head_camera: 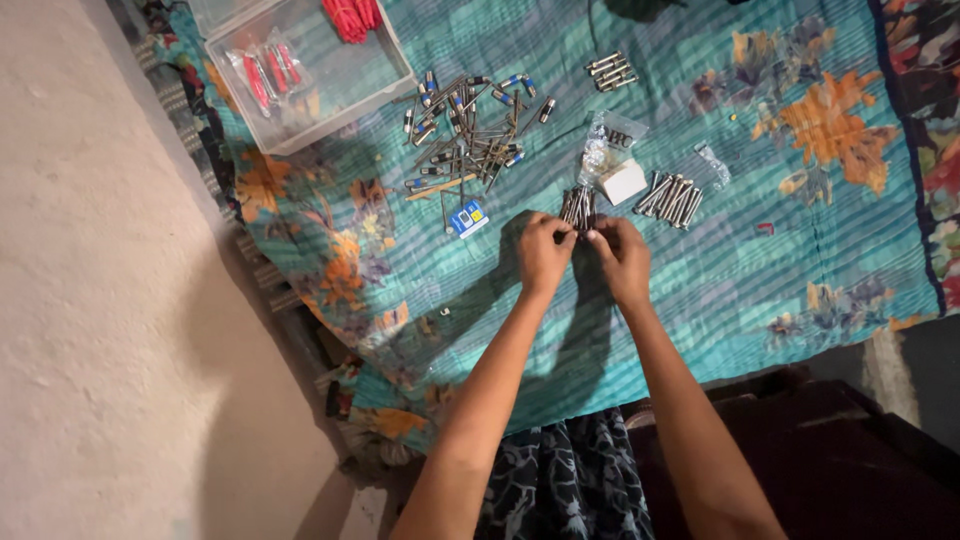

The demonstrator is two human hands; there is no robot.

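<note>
Both hands meet over the teal floral quilted bedspread (pixel 760 280). The left hand (pixel 543 252) and right hand (pixel 620 258) have their fingers pinched narrowly together on a bundle of thin grey metal rods (pixel 578 206). A small white block (pixel 624 182) lies just beside; a heap of blue-capped metal parts (pixel 468 130) lies near.

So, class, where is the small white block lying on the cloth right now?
In the head view, the small white block lies on the teal floral cloth, just beyond the right hand, between a clear plastic bag and a row of metal pins.
</note>
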